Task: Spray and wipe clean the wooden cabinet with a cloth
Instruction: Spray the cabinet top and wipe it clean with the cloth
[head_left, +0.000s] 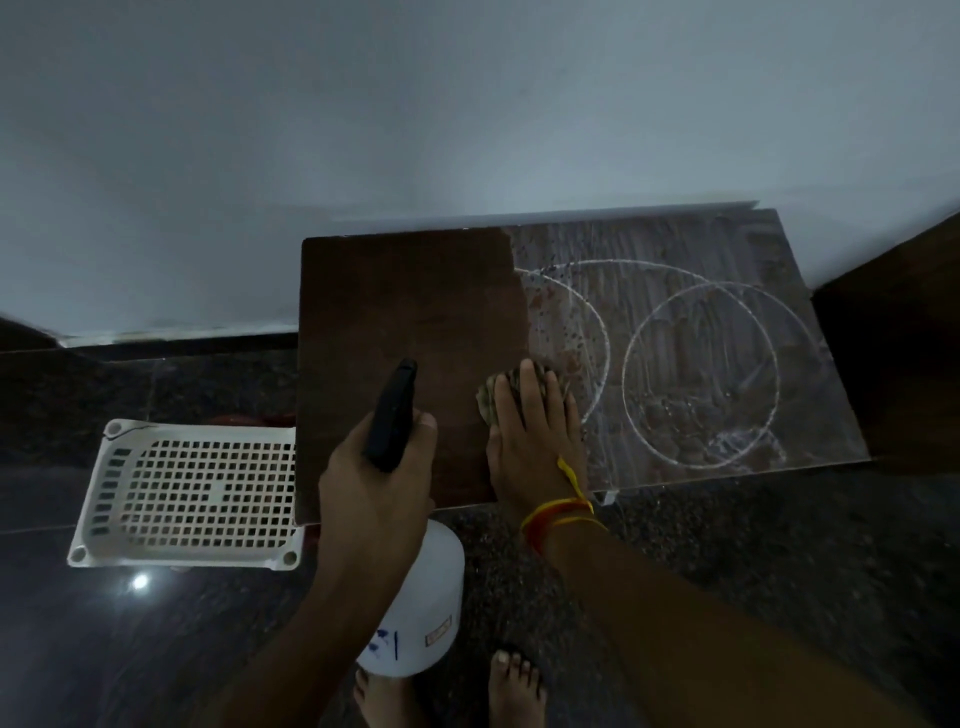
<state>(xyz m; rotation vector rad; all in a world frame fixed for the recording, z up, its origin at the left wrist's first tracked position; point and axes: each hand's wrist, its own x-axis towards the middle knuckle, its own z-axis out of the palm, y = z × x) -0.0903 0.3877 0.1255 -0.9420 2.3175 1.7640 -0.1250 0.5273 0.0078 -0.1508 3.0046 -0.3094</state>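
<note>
The wooden cabinet top (415, 301) lies below me against the wall. Its left part is dark and clean. Its right part is dusty, with white ring marks (701, 374) and spray droplets. My right hand (535, 431) lies flat with straight fingers on a crumpled brown cloth (519, 387), pressing it onto the top at the border between the clean and dusty areas. My left hand (374, 483) grips a white spray bottle (421, 608) by its black trigger head (392, 415), held over the cabinet's front left edge.
A white perforated plastic basket (192, 493) sits on the dark stone floor left of the cabinet. Dark wooden furniture (904, 353) stands at the right. The pale wall (467, 130) rises behind. My bare feet (514, 686) are on the floor below.
</note>
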